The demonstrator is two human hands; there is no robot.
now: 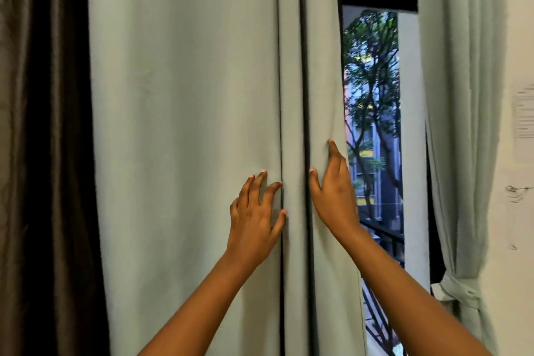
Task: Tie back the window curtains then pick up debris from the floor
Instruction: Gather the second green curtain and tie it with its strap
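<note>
A wide pale grey-green curtain (185, 124) hangs in front of me and covers most of the window. My left hand (255, 220) lies flat on it with fingers spread, next to a dark vertical fold. My right hand (333, 191) is around the curtain's right edge strip (320, 81): thumb on the front, fingers hidden behind the cloth. To the right, a gap shows the window (372, 113) with trees and a building outside. A second grey-green curtain (459, 95) hangs at the right, gathered low by a knotted tie-back (456, 290).
A dark brown curtain (43, 153) hangs at the far left. The white wall (517, 225) at the right carries a paper notice (523, 115) and a small hook (513, 189). A dark railing shows below the window gap. The floor is out of view.
</note>
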